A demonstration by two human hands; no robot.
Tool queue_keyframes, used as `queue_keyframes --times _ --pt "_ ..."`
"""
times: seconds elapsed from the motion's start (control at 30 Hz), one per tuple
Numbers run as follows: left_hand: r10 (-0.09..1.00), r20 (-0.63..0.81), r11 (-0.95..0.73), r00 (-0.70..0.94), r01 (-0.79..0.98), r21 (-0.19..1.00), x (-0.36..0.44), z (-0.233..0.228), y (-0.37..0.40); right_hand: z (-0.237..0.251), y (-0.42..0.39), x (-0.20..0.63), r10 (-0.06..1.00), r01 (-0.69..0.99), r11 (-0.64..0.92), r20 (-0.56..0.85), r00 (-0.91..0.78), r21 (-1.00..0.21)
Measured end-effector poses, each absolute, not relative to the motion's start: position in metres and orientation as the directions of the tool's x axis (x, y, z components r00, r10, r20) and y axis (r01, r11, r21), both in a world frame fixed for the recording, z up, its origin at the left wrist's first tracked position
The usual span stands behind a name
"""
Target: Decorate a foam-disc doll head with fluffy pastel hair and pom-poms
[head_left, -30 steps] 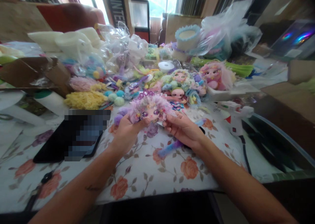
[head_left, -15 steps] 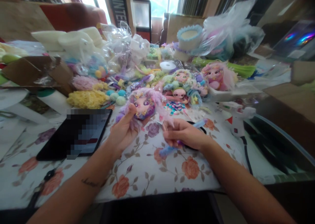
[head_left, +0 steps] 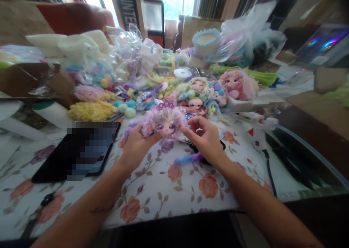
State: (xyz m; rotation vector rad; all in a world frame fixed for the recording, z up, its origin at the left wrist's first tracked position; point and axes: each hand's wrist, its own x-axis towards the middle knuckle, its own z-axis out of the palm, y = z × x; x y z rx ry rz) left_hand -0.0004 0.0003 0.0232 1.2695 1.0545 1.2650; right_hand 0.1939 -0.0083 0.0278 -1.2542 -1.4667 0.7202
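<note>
A doll head (head_left: pixel 165 126) with lilac-pink fluffy hair, purple eyes and a purple tiara (head_left: pixel 164 105) is held over the table, its face tilted toward me. My left hand (head_left: pixel 139 142) grips it from the left, thumb across the lower face. At the other side, my right hand (head_left: pixel 204 135) has thumb and bent index finger at the hair's edge, seemingly pinching it; the exact contact is blurred. Beneath that hand lies a fuzzy blue-purple stem (head_left: pixel 188 158), and a black object (head_left: pixel 222 145) is partly covered by it.
A tablet (head_left: pixel 54 157) lies to the left. On the right are a white glue gun (head_left: pixel 257 131) with a cord and a cardboard box (head_left: pixel 321 106). Behind stand finished dolls (head_left: pixel 234 82), yellow fluff (head_left: pixel 91 111), pompoms (head_left: pixel 130 112), a ribbon spool (head_left: pixel 182 73) and plastic bags.
The doll head has turned its face toward me, and the tiara now shows. My right hand has moved up to the hair's edge. The fuzzy stem now lies on the table.
</note>
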Motion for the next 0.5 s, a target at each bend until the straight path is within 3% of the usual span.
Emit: queue_keyframes --times 0.13,0.27,0.4,0.5 --pt "0.992 0.034 -0.026 0.118 -0.072 0.997 0.003 0.025 -0.003 0.025 -0.005 0.197 0.972 0.195 0.222 0.231 0.029 -0.956" --pt "0.982 0.05 0.013 0.182 -0.326 0.945 0.002 0.02 0.003 0.026 -0.006 0.2 0.984 -0.069 0.163 0.167 -0.062 -0.984" --pt "0.992 0.021 0.041 0.121 -0.484 0.874 -0.004 0.017 0.01 0.024 -0.009 0.196 0.969 0.038 0.209 0.202 -0.145 -0.977" --pt "0.997 -0.039 0.066 0.063 -0.521 0.851 -0.007 0.017 0.014 0.019 -0.008 0.196 0.955 0.18 0.149 0.095 -0.28 -0.972"
